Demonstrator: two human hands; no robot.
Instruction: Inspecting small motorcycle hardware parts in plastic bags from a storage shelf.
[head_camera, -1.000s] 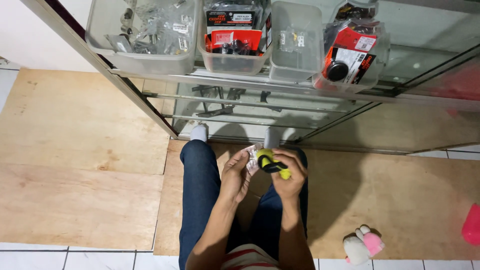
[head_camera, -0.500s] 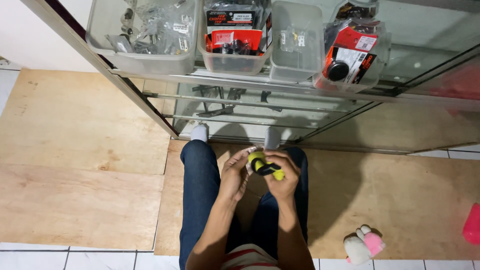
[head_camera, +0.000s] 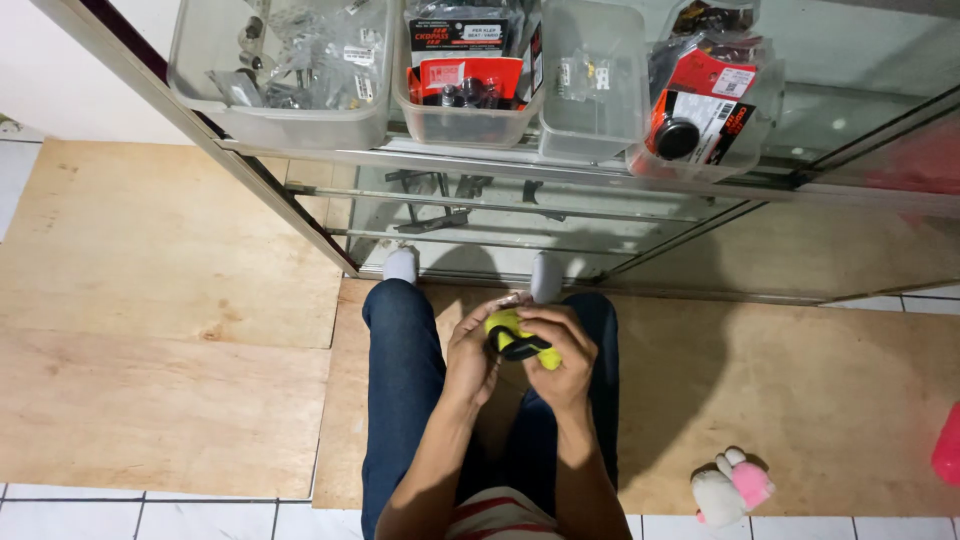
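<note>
Both hands meet over the lap, the right hand (head_camera: 566, 352) clenched round a yellow-and-black tool (head_camera: 520, 340) while the left hand (head_camera: 472, 352) steadies its front end, grip closed on it.

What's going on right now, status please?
Left hand and right hand both grip the yellow-black tool above the lap. Glass cabinet ahead. Nothing between the hands.
</note>
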